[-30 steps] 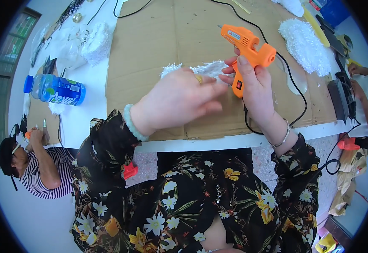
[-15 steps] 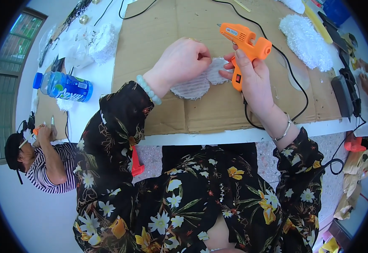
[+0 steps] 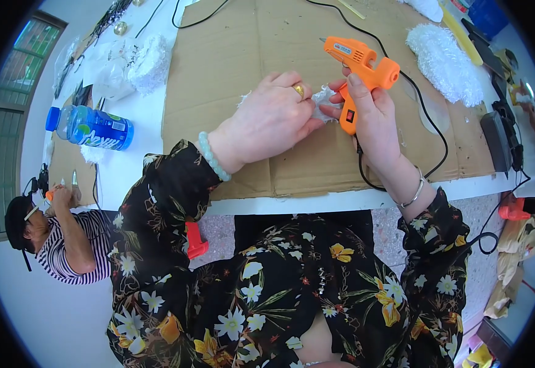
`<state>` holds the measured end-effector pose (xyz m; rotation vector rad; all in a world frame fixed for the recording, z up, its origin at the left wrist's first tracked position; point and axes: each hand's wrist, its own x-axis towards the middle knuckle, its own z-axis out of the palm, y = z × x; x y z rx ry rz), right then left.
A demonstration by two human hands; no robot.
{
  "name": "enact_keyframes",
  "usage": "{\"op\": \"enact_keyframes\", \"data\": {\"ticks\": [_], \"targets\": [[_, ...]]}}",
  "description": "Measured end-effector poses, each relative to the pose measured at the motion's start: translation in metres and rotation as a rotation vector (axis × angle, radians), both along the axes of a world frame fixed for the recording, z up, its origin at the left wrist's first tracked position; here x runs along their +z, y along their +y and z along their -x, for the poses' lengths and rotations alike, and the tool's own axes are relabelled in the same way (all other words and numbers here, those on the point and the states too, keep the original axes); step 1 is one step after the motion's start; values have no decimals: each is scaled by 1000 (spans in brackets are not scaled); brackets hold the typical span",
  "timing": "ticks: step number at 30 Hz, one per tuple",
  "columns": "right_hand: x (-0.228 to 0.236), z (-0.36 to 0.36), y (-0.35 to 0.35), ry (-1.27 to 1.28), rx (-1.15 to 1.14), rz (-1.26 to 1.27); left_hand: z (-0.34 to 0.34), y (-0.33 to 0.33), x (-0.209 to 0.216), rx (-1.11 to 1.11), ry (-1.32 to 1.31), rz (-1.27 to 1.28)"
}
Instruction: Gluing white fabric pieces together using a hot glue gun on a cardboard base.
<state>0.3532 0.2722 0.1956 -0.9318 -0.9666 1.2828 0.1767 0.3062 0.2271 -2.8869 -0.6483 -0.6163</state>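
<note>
My left hand (image 3: 273,116), with a gold ring and a pale green bead bracelet, curls over a small white fuzzy piece (image 3: 325,98) on the cardboard. It covers most of the piece, which shows beyond the fingertips. The fingers are bent together against it; the exact grip is hidden beneath the hand. In my right hand (image 3: 371,113) is an orange hot glue gun (image 3: 356,61), gripped by its handle and held above the cardboard. Its metal nozzle points to the far left, and a black cord runs from the handle's base.
Brown cardboard (image 3: 218,73) covers the white-topped table. At left lie a blue-labelled bottle (image 3: 95,127) and white fluffy bundles (image 3: 149,64). Another white fluffy piece (image 3: 442,61) and a dark box-shaped device (image 3: 500,141) are at right. A person in stripes (image 3: 71,239) works at left.
My left hand has come down toward me and turned, now covering the white fuzzy piece that lay visible below it. The glue gun has shifted slightly right.
</note>
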Motion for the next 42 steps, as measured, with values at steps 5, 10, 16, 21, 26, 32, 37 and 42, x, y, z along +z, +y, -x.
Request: {"op": "enact_keyframes", "data": {"ticks": [5,10,16,21,26,32,37,42], "targets": [[2,1,0,65,-33,42,-4,-3,-5,103,-79,98],[3,2,1,76,-48,65,-11,5,-8,219,-151,296],[2,2,3,50,-77,68,-10,5,-14,205,-100,289],[2,3,5,79,-74,72,-5,2,-16,181,-78,232],[5,1,5,34,-49,82,-3,3,-11,104,-105,218],[8,-1,5,7,-40,145,6,11,-4,301,-417,843],[5,1,5,39,-34,104,5,13,-11,160,-264,531],[1,2,8,58,-42,111,5,11,-10,78,-94,362]]}}
